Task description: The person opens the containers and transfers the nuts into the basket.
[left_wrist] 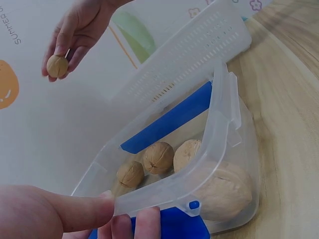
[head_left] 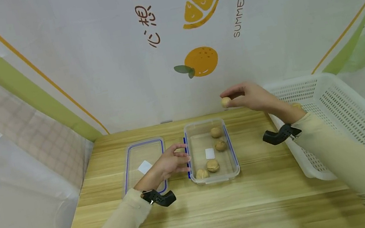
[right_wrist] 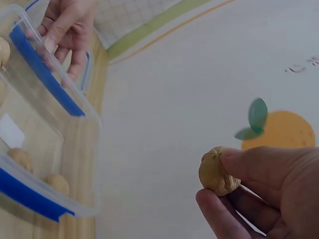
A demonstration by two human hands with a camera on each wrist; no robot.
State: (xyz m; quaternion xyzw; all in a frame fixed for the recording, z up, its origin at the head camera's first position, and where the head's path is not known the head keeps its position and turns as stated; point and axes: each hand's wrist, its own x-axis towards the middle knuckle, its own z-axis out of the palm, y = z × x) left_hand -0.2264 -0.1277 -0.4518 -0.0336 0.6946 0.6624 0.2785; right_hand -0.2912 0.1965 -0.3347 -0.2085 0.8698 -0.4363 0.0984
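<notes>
A walnut [right_wrist: 218, 171] is pinched between the thumb and fingertips of my right hand [head_left: 247, 97], raised behind and to the right of a clear plastic container [head_left: 192, 128]. My left hand [head_left: 170, 161] is at the container's left side. Its thumb lies at the rim, and its fairly straight fingers touch the blue latch flap [left_wrist: 172, 224]. Inside the container are several walnuts [head_left: 212, 165], two toward the back right and others near the front, plus a small white label [head_left: 210, 153].
The clear lid [head_left: 132, 151] with a blue seal lies left of the container, partly under my left forearm. A white perforated basket [head_left: 345, 101] stands at the right, with a walnut [head_left: 296, 105] partly showing behind my right wrist. A printed cloth [head_left: 104, 62] hangs behind the wooden table [head_left: 222, 217].
</notes>
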